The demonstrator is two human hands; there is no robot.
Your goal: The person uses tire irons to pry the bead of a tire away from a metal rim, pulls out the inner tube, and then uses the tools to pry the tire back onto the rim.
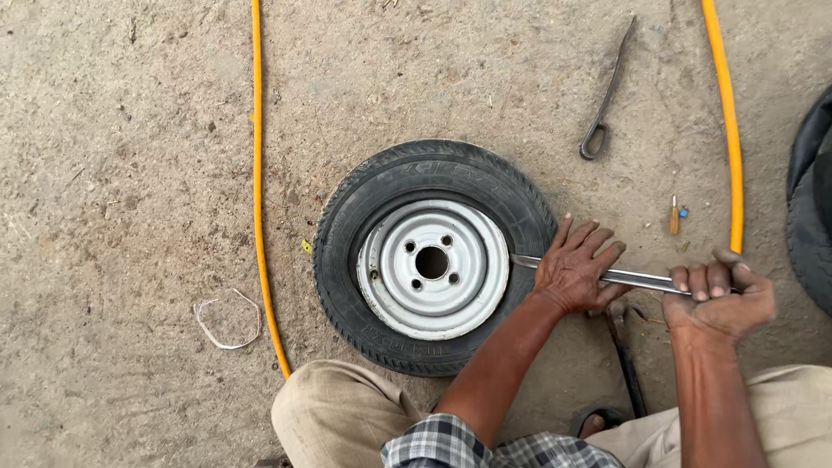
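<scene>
A small black tyre (347,251) on a white steel rim (433,269) lies flat on the dirt ground. A shiny metal tyre lever (641,279) points its tip in between the rim and the tyre's right side. My left hand (576,270) lies flat on the lever beside the tyre, fingers spread. My right hand (719,302) is closed round the lever's outer end.
A yellow hose (257,173) runs down the left of the tyre and again at the right (730,130). A second dark lever (607,95) lies at the back, another bar (626,360) by my knee. A small orange-handled tool (674,215), a white wire loop (227,321) and another black tyre (813,217) lie around.
</scene>
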